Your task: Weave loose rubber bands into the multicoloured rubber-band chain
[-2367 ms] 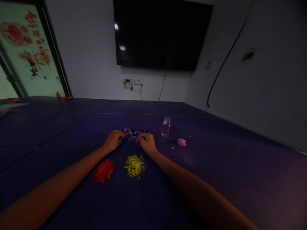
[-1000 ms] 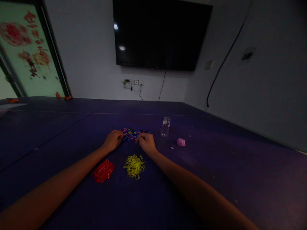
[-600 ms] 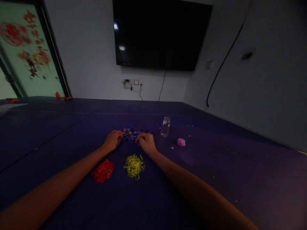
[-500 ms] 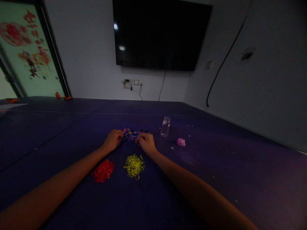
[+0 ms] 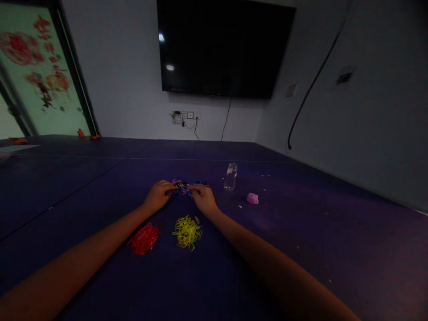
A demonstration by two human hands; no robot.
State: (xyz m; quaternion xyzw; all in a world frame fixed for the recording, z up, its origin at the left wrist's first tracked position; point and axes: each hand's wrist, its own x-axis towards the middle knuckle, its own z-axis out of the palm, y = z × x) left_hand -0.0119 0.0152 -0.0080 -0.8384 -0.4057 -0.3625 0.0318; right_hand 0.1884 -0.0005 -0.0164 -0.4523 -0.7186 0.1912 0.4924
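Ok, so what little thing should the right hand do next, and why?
Maybe the right hand should pick one loop from the mixed-colour rubber-band pile: it's right at that pile, while the red pile and yellow pile nearer the person each show one colour.

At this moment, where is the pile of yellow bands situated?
In the head view, the yellow pile lies left of centre in the lower half, right of the red pile and nearer the camera than the multicoloured pile.
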